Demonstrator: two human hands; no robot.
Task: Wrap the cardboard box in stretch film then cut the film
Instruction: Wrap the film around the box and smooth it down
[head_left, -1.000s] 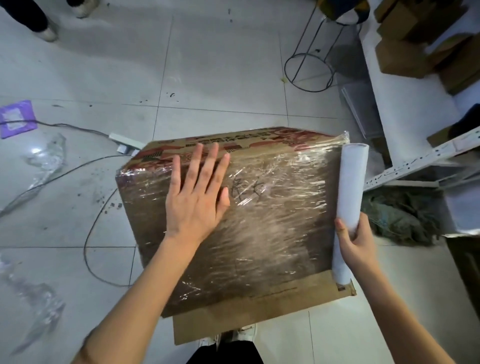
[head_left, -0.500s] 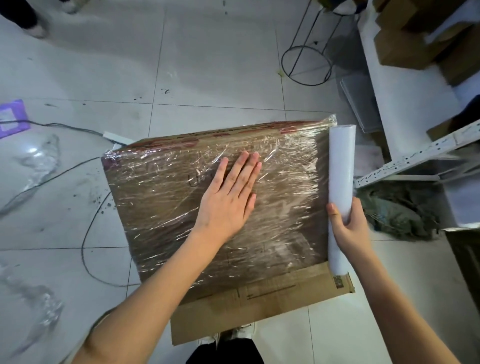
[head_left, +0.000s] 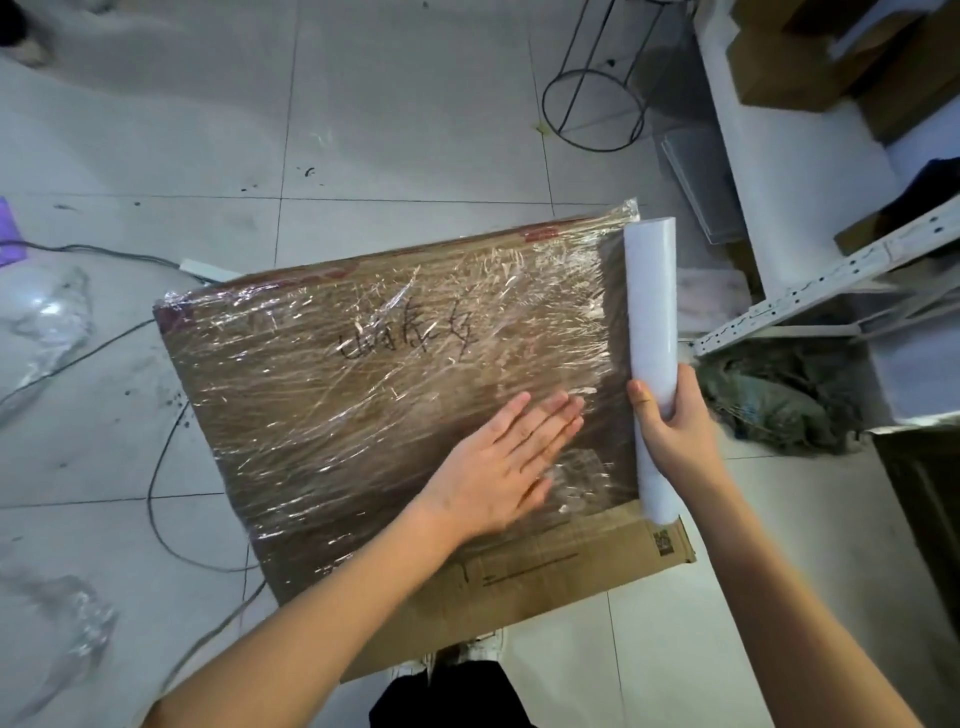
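Observation:
A large brown cardboard box (head_left: 332, 405) stands on the tiled floor, most of its top face covered in shiny clear stretch film; black handwriting shows through it. A bare cardboard strip runs along the near edge. My left hand (head_left: 506, 462) lies flat on the film near the box's right side, fingers straight and pointing right. My right hand (head_left: 670, 423) grips a white roll of stretch film (head_left: 652, 312) held along the box's right edge, film still running from the roll onto the box.
Black cables (head_left: 156, 467) trail over the floor left of the box. Crumpled film scraps (head_left: 47, 322) lie at the far left. A white metal rack (head_left: 810, 291), stacked cardboard boxes (head_left: 831, 57), a wire stand (head_left: 592, 109) and a dark cloth heap (head_left: 779, 395) crowd the right.
My left hand has slid across the film from the box's left-centre toward the right edge, close to the roll. The handwriting is now uncovered. The roll has stayed at the right edge.

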